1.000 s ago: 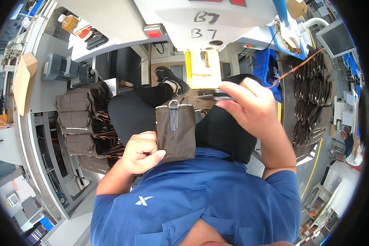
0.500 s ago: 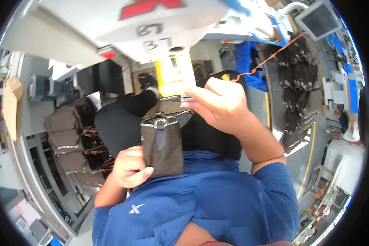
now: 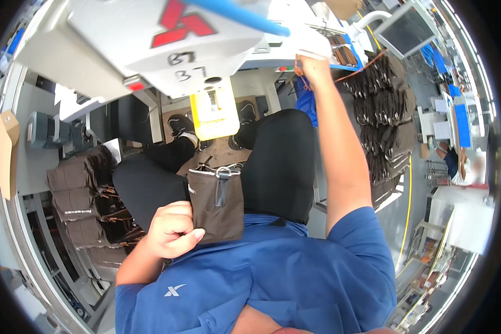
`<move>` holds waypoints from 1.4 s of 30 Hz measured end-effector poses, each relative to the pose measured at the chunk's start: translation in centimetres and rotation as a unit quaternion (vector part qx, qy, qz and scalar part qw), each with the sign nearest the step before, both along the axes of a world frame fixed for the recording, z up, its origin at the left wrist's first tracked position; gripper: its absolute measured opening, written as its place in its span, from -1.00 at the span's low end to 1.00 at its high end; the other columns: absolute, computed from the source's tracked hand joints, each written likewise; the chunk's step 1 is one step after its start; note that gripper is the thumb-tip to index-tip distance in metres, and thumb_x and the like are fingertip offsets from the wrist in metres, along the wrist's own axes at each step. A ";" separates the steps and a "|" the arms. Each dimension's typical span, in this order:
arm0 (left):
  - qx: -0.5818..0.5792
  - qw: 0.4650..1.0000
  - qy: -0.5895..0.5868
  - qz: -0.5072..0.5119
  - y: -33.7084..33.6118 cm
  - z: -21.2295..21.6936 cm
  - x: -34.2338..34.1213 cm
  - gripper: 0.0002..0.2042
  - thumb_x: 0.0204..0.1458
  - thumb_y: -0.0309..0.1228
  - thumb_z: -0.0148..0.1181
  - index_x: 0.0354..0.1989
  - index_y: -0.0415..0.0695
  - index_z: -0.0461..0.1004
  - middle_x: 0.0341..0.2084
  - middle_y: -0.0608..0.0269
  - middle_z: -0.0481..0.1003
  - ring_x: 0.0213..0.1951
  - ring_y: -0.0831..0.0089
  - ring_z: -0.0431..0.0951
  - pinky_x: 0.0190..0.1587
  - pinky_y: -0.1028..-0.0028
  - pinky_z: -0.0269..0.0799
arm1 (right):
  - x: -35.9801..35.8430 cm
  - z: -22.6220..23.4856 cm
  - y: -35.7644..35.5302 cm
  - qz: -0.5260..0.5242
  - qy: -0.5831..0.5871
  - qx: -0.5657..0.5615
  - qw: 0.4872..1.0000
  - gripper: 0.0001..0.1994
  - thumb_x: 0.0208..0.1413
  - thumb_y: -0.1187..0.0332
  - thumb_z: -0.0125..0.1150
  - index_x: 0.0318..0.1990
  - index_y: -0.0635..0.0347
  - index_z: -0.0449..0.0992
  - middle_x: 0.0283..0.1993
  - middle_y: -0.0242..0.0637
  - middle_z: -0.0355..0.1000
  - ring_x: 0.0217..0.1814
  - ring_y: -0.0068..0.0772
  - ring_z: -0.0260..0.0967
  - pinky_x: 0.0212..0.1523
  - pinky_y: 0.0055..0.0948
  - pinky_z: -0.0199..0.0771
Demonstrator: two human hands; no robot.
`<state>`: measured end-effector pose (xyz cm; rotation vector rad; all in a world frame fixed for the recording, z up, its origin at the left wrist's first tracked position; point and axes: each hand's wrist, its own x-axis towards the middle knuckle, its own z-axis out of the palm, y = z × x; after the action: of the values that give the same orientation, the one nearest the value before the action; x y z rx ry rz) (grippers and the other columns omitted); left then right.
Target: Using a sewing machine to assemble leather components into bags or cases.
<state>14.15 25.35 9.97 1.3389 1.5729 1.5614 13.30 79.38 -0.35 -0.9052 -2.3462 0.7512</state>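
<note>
My left hand (image 3: 175, 229) is closed on the lower left side of a small dark brown fabric bag (image 3: 217, 214), held upright against my lap. A metal ring and a short dark tab show at the bag's open top. My right arm is stretched far forward, with my right hand (image 3: 314, 71) at the machine table's right end, beside a blue-edged tray (image 3: 348, 65) of brown pieces. An orange cord (image 3: 367, 68) runs close by that hand and loops next to it. The fingertips are hidden, so what they hold does not show.
The white machine head (image 3: 167, 50) hangs in front of me, with a yellow-framed part (image 3: 217, 131) below it. Brown bags are stacked at my left (image 3: 80, 189), and more brown bags hang in rows on the right (image 3: 381, 106). A screen (image 3: 404, 28) stands at upper right.
My right hand has left the bag's opening and reached forward and right to the tray. A flap that stood out behind the bag has dropped from sight. My left hand keeps its hold.
</note>
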 end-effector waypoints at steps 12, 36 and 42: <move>0.024 1.000 0.012 -0.008 0.8 -0.2 -1.1 -0.68 -0.14 -0.60 0.35 -0.71 -0.11 0.28 -0.71 0.24 0.23 -0.64 0.28 0.22 -0.54 0.30 0.08 | 9.3 9.9 -26.6 0.505 0.027 -0.473 0.721 -0.75 0.18 0.34 0.37 -0.10 0.33 0.58 -0.27 -0.39 0.54 -0.20 -0.59 0.39 -0.07 -0.47 0.43; -0.087 0.986 -0.065 0.123 6.2 2.8 -3.0 -0.86 0.16 -0.45 0.29 -0.39 -0.26 0.55 -0.62 0.35 0.49 -0.56 0.73 0.36 -0.51 0.59 0.25 | 8.2 14.5 -27.5 0.454 -0.051 -0.408 0.791 -0.82 0.04 0.41 0.41 -0.30 0.36 0.58 -0.47 -0.31 0.50 -0.45 -0.63 0.32 -0.40 -0.51 0.37; -0.116 0.989 -0.047 0.081 6.4 3.2 -3.5 -0.87 0.16 -0.46 0.29 -0.39 -0.24 0.55 -0.63 0.35 0.50 -0.56 0.74 0.37 -0.51 0.58 0.26 | 8.2 14.2 -27.7 0.455 -0.070 -0.400 0.793 -0.81 0.05 0.39 0.41 -0.32 0.36 0.59 -0.48 -0.30 0.50 -0.44 -0.62 0.33 -0.39 -0.50 0.38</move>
<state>10.61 31.70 13.21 1.0193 1.7786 1.4569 21.52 51.68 13.85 0.0255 -2.5297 2.2361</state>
